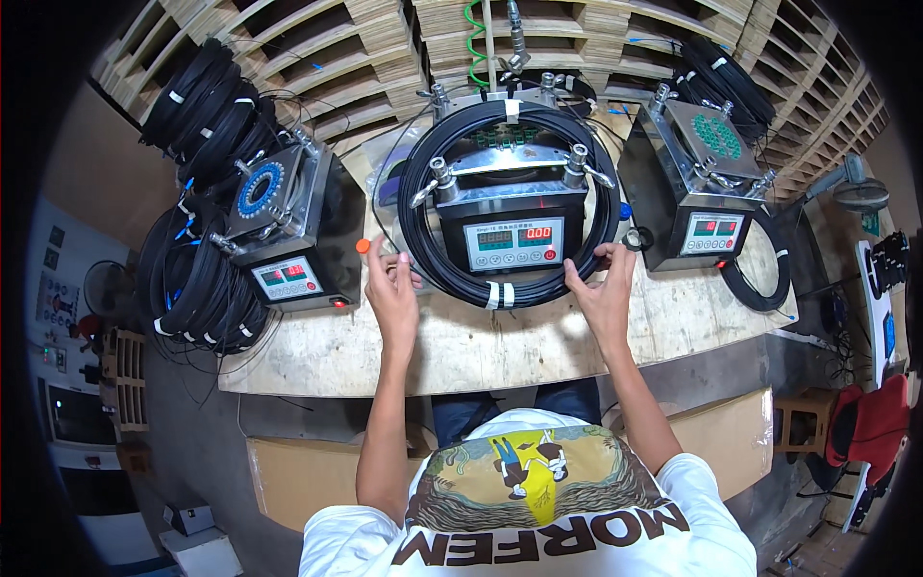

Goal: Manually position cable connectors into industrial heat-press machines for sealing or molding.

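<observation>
So the big black coil [413,219] is front and center, looped around the front part of the middle machine [470,217], with white tape [494,294] on its near edge and its bottom over the wooden table [461,346]. Left hand [392,281] is at the coil's lower left, fingers loosely curled; can't tell if they're pinching a thin strand there. Right hand [604,279] is at the lower right, thumb by the coil's edge with the fingers a bit apart from it, and I can't tell if it's gripping anything. There's an orange cap [362,245] just beside the left hand and a blue cap [625,210] above the right one. Either side sits a similar machine: the left machine [327,252] has a ring of blue pieces [260,188] on top, the right machine [663,212] a cluster of green ones [716,137]. More black coils [192,111] are heaped at far left, a smaller coil [760,284] sits at right, and wooden pallets [375,67] are stacked along the back.
</observation>
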The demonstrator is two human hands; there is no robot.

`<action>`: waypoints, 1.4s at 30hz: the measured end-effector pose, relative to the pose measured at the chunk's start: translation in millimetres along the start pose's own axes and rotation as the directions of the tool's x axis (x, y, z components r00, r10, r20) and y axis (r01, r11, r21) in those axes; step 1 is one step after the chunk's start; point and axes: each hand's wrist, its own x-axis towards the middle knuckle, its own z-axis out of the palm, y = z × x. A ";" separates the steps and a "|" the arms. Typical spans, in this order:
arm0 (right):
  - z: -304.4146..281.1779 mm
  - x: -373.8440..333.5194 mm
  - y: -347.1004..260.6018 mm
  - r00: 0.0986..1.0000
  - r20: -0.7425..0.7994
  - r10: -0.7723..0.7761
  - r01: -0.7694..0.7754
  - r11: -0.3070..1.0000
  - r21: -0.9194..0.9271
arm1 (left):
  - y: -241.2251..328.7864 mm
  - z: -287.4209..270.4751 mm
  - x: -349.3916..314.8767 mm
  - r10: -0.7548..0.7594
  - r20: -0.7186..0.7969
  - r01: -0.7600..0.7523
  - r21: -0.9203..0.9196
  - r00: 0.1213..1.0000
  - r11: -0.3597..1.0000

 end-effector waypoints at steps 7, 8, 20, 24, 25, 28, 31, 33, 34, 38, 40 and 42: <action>-2.6 3.1 20.3 0.994 0.106 -0.027 0.022 0.999 0.049 | 5.8 -0.2 -5.7 -0.047 0.068 0.041 0.083 0.997 0.996; -1.6 3.6 22.2 0.995 0.097 -0.033 0.028 0.998 0.055 | 8.3 0.3 -5.5 -0.065 0.079 0.060 0.070 0.995 0.996; -1.6 12.4 9.5 0.995 -0.036 0.094 -0.089 0.987 0.133 | 19.2 8.7 -11.0 -0.040 0.078 0.031 0.118 0.996 0.993; -2.2 11.0 10.4 0.997 -0.039 0.068 -0.061 0.987 0.148 | 19.7 8.3 -10.7 -0.061 0.067 0.053 0.104 0.996 0.993; -0.1 11.8 15.0 0.997 -0.057 0.042 -0.033 0.989 0.143 | 17.9 8.4 -9.6 -0.061 0.060 0.054 0.104 0.996 0.993; -0.1 11.0 21.5 0.998 -0.069 0.010 -0.002 0.993 0.121 | 15.9 7.9 -9.5 -0.056 0.052 0.050 0.108 0.997 0.993; -0.4 12.6 24.1 0.998 -0.054 -0.023 0.028 0.995 0.098 | 14.8 7.9 -8.8 -0.040 0.065 0.031 0.126 0.997 0.991; -0.6 14.1 25.0 0.998 -0.047 -0.052 0.056 0.994 0.090 | 14.5 8.7 -8.0 -0.028 0.078 0.017 0.137 0.997 0.990; -0.1 13.4 23.1 0.994 -0.046 -0.097 0.099 0.994 0.038 | 13.9 7.9 -8.1 -0.045 0.074 0.035 0.125 0.996 0.992; 1.4 6.6 12.8 1.000 0.000 -0.008 0.008 0.996 0.094 | 7.0 4.8 -7.1 -0.071 0.076 0.067 0.049 0.995 0.997; 4.0 -4.1 8.1 0.999 0.032 -0.034 0.034 0.999 -0.004 | 3.3 4.1 -10.4 -0.090 0.090 0.087 0.039 0.992 0.995; 6.6 -9.8 8.3 0.996 0.066 -0.060 0.066 0.993 -0.098 | 1.5 3.8 -13.6 -0.108 0.102 0.105 0.029 0.989 0.994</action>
